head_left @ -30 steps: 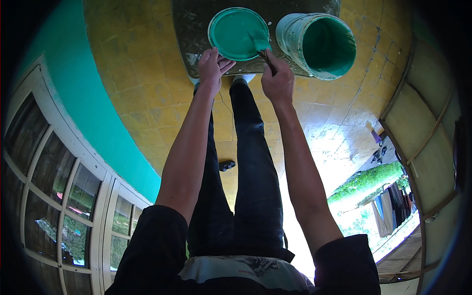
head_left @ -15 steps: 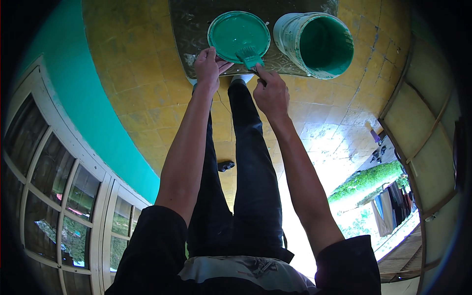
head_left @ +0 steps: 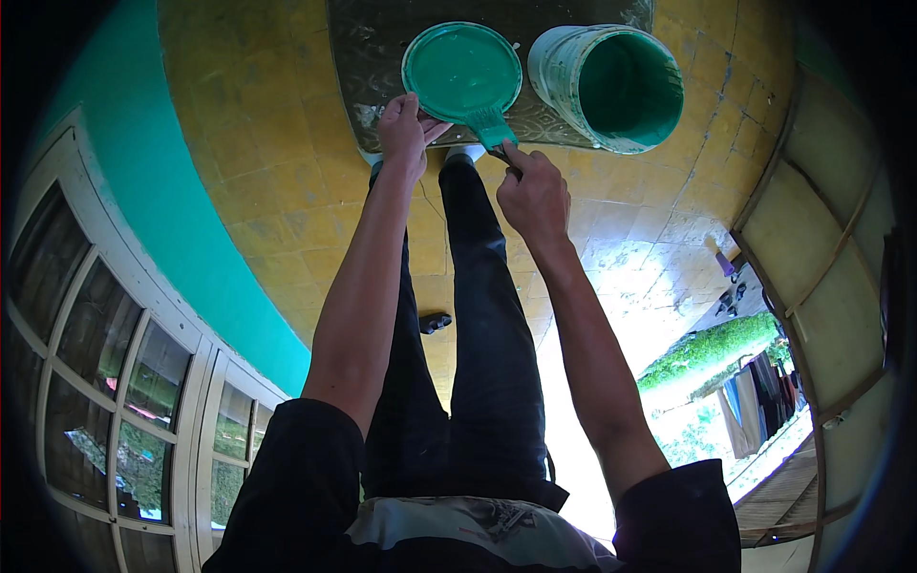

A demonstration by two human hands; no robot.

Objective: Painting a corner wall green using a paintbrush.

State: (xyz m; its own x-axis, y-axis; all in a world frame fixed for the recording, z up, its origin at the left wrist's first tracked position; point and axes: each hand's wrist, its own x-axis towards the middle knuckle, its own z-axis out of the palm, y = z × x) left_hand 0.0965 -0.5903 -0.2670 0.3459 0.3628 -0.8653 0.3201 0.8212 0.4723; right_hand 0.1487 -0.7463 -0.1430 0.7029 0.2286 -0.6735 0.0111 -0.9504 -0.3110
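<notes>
My left hand [head_left: 405, 132] grips the near left rim of a round lid [head_left: 462, 69] coated with wet green paint, thumb on top and fingers underneath. In my right hand [head_left: 535, 191] is the handle of a flat paintbrush [head_left: 491, 130], its head covered in green paint. The bristles rest against the near right rim of the lid. Right of the lid, a white paint bucket [head_left: 559, 81] stands with its mouth tilted toward me; green paint coats its inside and streaks its rim.
A dark patterned mat [head_left: 368, 57] lies under the bucket on yellow floor tiles [head_left: 258, 124]. A green wall [head_left: 181, 201] and white-framed windows [head_left: 119, 382] run along the left. Woven panels [head_left: 802, 220] stand at the right. A dark sandal [head_left: 435, 323] lies near my legs.
My right hand has drawn the brush slightly toward me and to the right, from the lid's surface to its rim. The left hand keeps its hold.
</notes>
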